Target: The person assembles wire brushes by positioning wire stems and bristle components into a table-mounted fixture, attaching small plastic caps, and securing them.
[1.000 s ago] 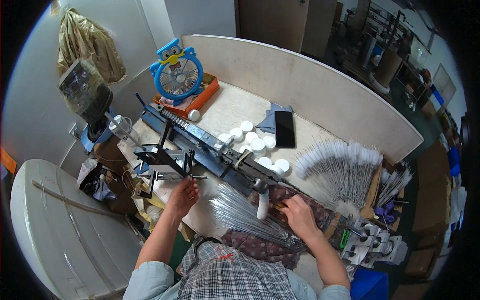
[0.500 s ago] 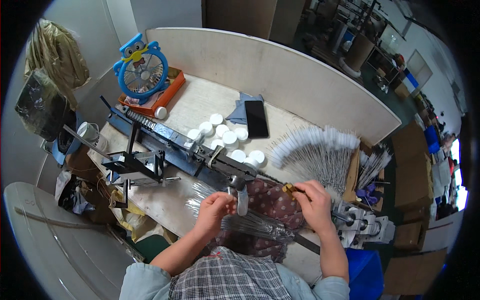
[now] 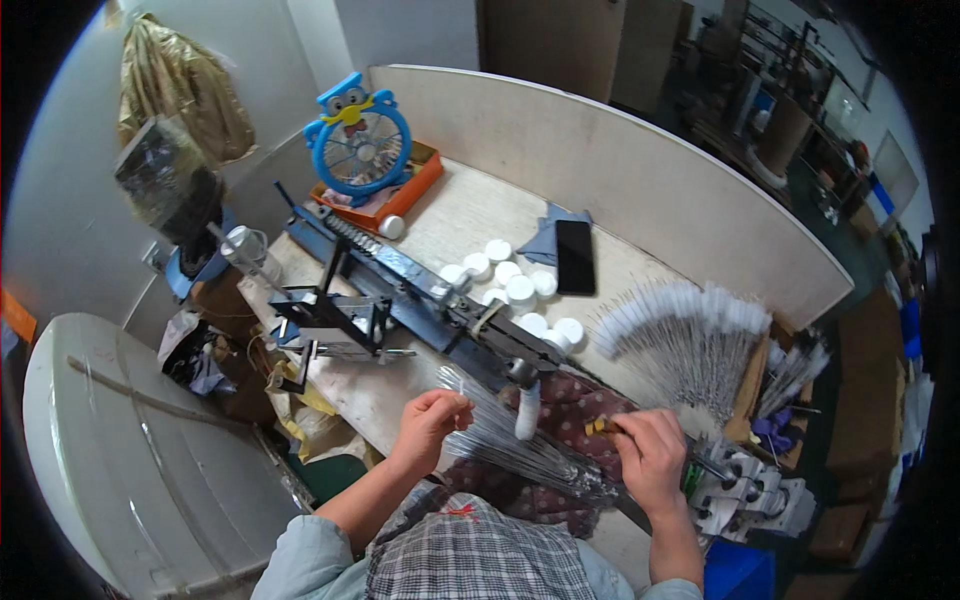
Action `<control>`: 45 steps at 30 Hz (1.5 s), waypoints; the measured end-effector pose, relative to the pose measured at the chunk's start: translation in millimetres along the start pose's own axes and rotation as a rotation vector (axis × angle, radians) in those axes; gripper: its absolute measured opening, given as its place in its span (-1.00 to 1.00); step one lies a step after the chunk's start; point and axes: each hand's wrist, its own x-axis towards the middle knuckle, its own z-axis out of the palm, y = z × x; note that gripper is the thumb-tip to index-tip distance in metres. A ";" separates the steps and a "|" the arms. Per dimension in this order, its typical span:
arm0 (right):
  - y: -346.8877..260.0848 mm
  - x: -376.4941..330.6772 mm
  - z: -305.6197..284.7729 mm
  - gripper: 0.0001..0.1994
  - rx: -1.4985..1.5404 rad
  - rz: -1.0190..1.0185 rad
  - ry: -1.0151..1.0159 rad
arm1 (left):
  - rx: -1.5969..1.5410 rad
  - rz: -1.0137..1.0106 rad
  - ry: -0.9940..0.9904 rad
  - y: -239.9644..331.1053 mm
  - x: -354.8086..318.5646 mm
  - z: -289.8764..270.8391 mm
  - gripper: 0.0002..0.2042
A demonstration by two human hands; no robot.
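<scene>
My left hand (image 3: 430, 428) is closed in a pinch over the near edge of the table; what its fingertips hold, if anything, is too small to name. Beside it lies a bundle of thin silvery wires (image 3: 520, 447), spread at the far end and gathered near my right hand. My right hand (image 3: 655, 462) grips a small brass-coloured piece (image 3: 597, 427) between thumb and fingers, above a dotted maroon cloth (image 3: 570, 410). Between the hands, a white-wrapped lever handle (image 3: 528, 412) hangs from the end of a long blue metal bench device (image 3: 420, 305).
White round caps (image 3: 520, 290) lie behind the device, near a phone (image 3: 574, 258) on a blue cloth. White-tipped wire brushes (image 3: 690, 325) fan out at right. A clamp-like metal machine (image 3: 750, 490) stands by my right wrist. A blue fan (image 3: 360, 140) stands in an orange tray (image 3: 428, 175).
The view has shifted, so the bench appears farther right. My left hand has moved left, away from the lever handle. My right hand has come nearer to me, still holding the brass-coloured piece.
</scene>
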 end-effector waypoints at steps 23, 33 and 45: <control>29.0 -36.5 88.1 -0.86 -0.037 0.171 -0.192 | 0.298 0.252 0.326 -2.6 50.0 -109.0 -0.79; 26.2 -39.9 93.1 -0.85 -0.087 0.147 -0.145 | 0.237 0.235 0.416 -8.7 60.7 -96.7 -0.76; 27.5 -43.0 95.1 -0.86 -0.091 0.129 -0.115 | 0.102 0.080 0.372 2.3 11.8 -114.0 -0.77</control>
